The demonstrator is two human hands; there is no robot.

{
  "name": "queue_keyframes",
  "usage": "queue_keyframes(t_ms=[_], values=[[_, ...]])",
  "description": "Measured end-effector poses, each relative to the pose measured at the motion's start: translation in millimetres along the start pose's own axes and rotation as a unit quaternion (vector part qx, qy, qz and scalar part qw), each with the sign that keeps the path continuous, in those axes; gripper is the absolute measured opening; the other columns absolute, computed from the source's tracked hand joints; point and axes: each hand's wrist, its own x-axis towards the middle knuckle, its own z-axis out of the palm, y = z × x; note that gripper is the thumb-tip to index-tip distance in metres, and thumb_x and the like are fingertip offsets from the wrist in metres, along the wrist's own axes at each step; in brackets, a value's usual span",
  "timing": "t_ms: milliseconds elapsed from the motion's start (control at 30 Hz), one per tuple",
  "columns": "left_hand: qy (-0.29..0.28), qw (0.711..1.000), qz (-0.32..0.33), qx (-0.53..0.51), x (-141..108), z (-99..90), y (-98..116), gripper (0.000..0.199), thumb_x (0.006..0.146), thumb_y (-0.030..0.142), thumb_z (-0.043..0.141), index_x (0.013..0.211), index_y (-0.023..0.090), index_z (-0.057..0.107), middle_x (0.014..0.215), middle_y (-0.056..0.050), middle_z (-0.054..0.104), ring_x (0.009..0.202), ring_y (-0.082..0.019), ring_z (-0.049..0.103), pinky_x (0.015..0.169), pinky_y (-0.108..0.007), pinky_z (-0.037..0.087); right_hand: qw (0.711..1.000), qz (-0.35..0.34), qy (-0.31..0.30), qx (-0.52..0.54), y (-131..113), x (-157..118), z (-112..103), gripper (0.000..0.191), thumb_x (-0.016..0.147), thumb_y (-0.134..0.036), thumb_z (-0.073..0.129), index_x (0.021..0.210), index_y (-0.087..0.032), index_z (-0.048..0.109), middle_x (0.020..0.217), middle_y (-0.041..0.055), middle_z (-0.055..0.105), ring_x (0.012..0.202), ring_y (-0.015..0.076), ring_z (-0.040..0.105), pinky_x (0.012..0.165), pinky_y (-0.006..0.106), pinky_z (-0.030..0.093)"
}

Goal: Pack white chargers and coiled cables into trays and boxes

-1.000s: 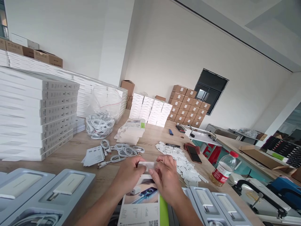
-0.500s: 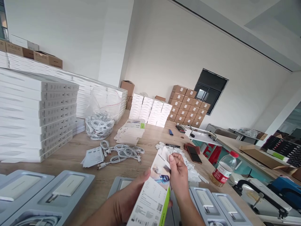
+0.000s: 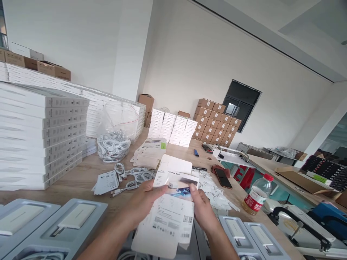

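A printed white card sleeve, with flaps spread at its top and bottom, is held up in front of me at the lower centre. My left hand grips its left edge, thumb on the printed face. On the right edge my right hand grips it, thumb near the blue picture. Beneath lie grey-blue trays, partly hidden by the card. Other trays with white power adapters stand at the left, and more trays at the right.
White boxes are stacked at the left beside a bag of cables. Coiled cables, leaflets and flat cards lie mid-table. White pieces, a phone and a bottle are at the right.
The card was tilted and narrow; now it faces me, wider, with flaps showing. My left hand has moved up and left to its edge, and my right hand has shifted slightly lower.
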Motion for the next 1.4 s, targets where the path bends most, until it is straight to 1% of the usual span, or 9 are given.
queue_keyframes(t_ms=[133,333,467,600,800,933,1100,1267,1400], values=[[0.057,0.988,0.067,0.131,4.5,-2.4,-6.8,0.038,0.084,0.052,0.063,0.093,0.016,0.071,0.085,-0.008,0.076,0.077,-0.027,0.070,0.065,-0.032,0.051,0.999,0.009,-0.031,-0.020,-5.3,-1.4,0.2,0.041,0.087,-0.060,0.057,0.098,-0.025,0.076,0.091,0.0060,0.076,0.092,0.0281,0.067,0.092,0.041,0.049],[0.128,0.974,0.127,0.136,-1.3,6.2,1.2,0.072,0.084,0.045,0.066,0.145,0.030,0.031,0.123,-0.009,0.066,0.087,-0.024,0.069,0.067,-0.030,0.053,0.998,0.047,0.002,0.033,0.5,1.5,1.0,0.045,0.086,-0.061,0.057,0.104,-0.024,0.074,0.099,0.0067,0.076,0.095,0.0275,0.068,0.088,0.039,0.052],[0.118,0.974,0.119,0.150,-2.1,6.5,1.7,0.073,0.086,0.048,0.063,0.147,0.032,0.028,0.110,-0.007,0.068,0.071,-0.019,0.066,0.057,-0.027,0.048,0.991,0.042,0.039,0.118,-2.0,4.5,2.3,0.063,0.079,-0.057,0.069,0.134,-0.031,0.054,0.108,0.0043,0.074,0.090,0.0249,0.069,0.077,0.037,0.055],[0.086,0.984,0.100,0.121,-1.2,5.2,-0.3,0.071,0.084,0.052,0.063,0.146,0.032,0.032,0.107,-0.005,0.068,0.074,-0.021,0.066,0.058,-0.028,0.048,0.986,0.033,-0.010,0.165,-8.5,4.3,3.2,0.077,0.077,-0.052,0.074,0.143,-0.031,0.039,0.104,0.0041,0.074,0.080,0.0227,0.070,0.067,0.034,0.055],[0.066,0.991,0.092,0.072,-0.9,4.8,0.3,0.060,0.082,0.054,0.064,0.132,0.026,0.047,0.091,-0.003,0.071,0.074,-0.023,0.067,0.059,-0.028,0.047,0.985,0.014,-0.052,0.164,-10.0,2.1,4.4,0.047,0.080,-0.051,0.070,0.120,-0.030,0.058,0.098,0.0013,0.073,0.076,0.0203,0.068,0.066,0.031,0.052],[0.019,0.998,0.053,0.041,-7.4,2.0,11.6,0.055,0.081,0.050,0.066,0.129,0.029,0.051,0.089,-0.001,0.070,0.069,-0.019,0.065,0.056,-0.025,0.045,0.987,0.031,-0.005,0.159,-1.7,4.3,2.0,0.036,0.085,-0.059,0.060,0.090,-0.024,0.067,0.077,-0.0004,0.070,0.064,0.0167,0.061,0.060,0.028,0.048],[-0.053,0.996,-0.004,0.076,-16.2,-2.0,24.1,0.055,0.079,0.049,0.069,0.127,0.029,0.054,0.082,0.002,0.068,0.067,-0.017,0.062,0.057,-0.023,0.040,0.988,0.034,0.019,0.149,-0.9,8.1,-5.4,0.041,0.079,-0.053,0.071,0.109,-0.025,0.068,0.081,0.0003,0.070,0.067,0.0172,0.061,0.062,0.030,0.048],[-0.083,0.995,-0.002,0.062,-17.6,-4.3,21.3,0.054,0.080,0.049,0.068,0.129,0.030,0.054,0.087,0.000,0.067,0.073,-0.019,0.062,0.060,-0.024,0.040,0.996,0.024,-0.017,0.088,-6.5,7.7,-9.2,0.034,0.073,-0.048,0.078,0.092,-0.021,0.075,0.084,0.0048,0.073,0.072,0.0192,0.061,0.067,0.033,0.047],[-0.078,0.995,-0.006,0.058,-16.2,-5.9,18.3,0.055,0.081,0.046,0.069,0.131,0.030,0.052,0.088,0.000,0.067,0.074,-0.018,0.061,0.061,-0.024,0.040,0.997,-0.067,0.011,0.021,-3.1,9.1,-9.8,0.019,0.074,-0.041,0.078,0.082,-0.024,0.078,0.077,0.0012,0.064,0.070,0.0162,0.058,0.065,0.031,0.045]])
